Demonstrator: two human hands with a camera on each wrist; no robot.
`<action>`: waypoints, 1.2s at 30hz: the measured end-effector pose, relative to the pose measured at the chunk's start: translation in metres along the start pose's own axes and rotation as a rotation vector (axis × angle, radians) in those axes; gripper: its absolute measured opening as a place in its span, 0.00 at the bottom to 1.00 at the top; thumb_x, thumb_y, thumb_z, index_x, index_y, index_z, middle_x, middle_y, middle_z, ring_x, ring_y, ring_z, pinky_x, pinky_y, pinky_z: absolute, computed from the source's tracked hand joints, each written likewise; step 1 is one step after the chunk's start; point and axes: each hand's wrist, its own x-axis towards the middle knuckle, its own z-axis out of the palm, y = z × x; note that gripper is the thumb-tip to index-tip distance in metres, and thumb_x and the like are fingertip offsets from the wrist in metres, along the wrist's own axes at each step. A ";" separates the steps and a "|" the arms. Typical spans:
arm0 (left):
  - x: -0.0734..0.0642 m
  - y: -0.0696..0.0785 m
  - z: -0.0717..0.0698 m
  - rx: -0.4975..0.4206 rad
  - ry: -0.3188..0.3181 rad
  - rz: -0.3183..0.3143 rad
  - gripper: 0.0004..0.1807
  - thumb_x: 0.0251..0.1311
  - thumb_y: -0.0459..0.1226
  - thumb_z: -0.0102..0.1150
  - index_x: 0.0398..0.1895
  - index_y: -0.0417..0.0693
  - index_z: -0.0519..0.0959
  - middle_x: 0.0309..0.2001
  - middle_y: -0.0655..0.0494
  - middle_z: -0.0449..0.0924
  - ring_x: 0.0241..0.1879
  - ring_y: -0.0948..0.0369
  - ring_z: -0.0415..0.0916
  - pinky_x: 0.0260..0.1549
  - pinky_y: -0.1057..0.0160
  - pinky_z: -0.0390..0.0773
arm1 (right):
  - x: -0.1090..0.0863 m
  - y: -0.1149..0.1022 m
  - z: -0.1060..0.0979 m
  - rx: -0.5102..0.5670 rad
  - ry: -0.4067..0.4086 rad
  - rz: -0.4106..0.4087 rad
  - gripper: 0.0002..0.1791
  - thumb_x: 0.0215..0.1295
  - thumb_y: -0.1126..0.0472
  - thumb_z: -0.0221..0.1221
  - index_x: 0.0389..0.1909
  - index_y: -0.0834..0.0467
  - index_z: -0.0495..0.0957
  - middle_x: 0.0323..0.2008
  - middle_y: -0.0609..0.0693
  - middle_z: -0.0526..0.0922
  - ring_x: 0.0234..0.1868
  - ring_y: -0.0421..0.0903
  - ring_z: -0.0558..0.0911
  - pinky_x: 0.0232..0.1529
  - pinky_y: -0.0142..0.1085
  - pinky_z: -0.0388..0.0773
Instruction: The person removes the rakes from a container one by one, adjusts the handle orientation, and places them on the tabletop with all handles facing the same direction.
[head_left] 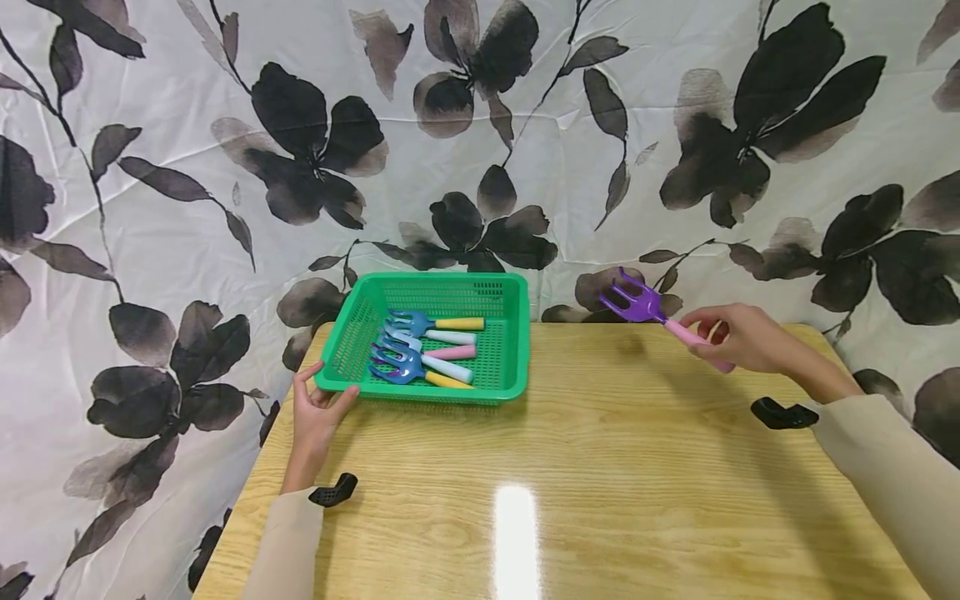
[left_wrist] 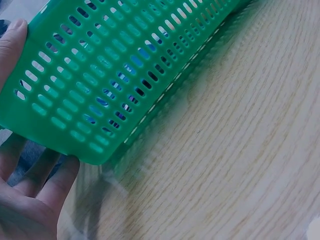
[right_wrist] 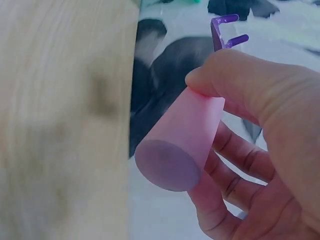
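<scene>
1. My right hand point(head_left: 738, 336) pinches the rake point(head_left: 660, 317) by its pink handle, held above the bench's point(head_left: 600, 467) far right side, purple tines toward the basket point(head_left: 431, 392).
2. The rake looks like light, stiff plastic; the smooth, tapered handle could slip, so mid-handle seems the best hold.
3. My left hand point(head_left: 318, 408) rests on the basket's near left corner, thumb and fingers at the rim. More rakes point(head_left: 423, 350) lie inside.
4. The bench is glossy wood, probably slick. A flowered sheet point(head_left: 225, 167) hangs behind.
</scene>
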 end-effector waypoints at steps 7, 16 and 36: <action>-0.003 0.007 0.002 -0.013 0.014 -0.023 0.45 0.64 0.30 0.69 0.77 0.56 0.53 0.68 0.33 0.71 0.60 0.58 0.76 0.50 0.69 0.81 | -0.028 0.038 0.007 0.016 0.071 0.051 0.23 0.62 0.62 0.72 0.56 0.64 0.81 0.36 0.53 0.81 0.28 0.42 0.79 0.21 0.34 0.76; -0.011 0.023 0.005 -0.015 0.020 -0.008 0.45 0.62 0.28 0.70 0.76 0.53 0.54 0.65 0.34 0.74 0.57 0.61 0.78 0.49 0.70 0.81 | -0.046 0.081 0.027 -0.018 0.173 0.103 0.22 0.60 0.61 0.73 0.53 0.65 0.82 0.33 0.52 0.83 0.28 0.36 0.80 0.20 0.34 0.77; -0.004 0.009 0.005 -0.022 0.022 -0.042 0.45 0.64 0.28 0.68 0.77 0.56 0.53 0.67 0.35 0.72 0.60 0.60 0.77 0.50 0.69 0.81 | -0.060 0.126 0.054 0.028 0.140 0.352 0.32 0.65 0.51 0.69 0.57 0.73 0.75 0.38 0.66 0.84 0.34 0.52 0.80 0.25 0.35 0.77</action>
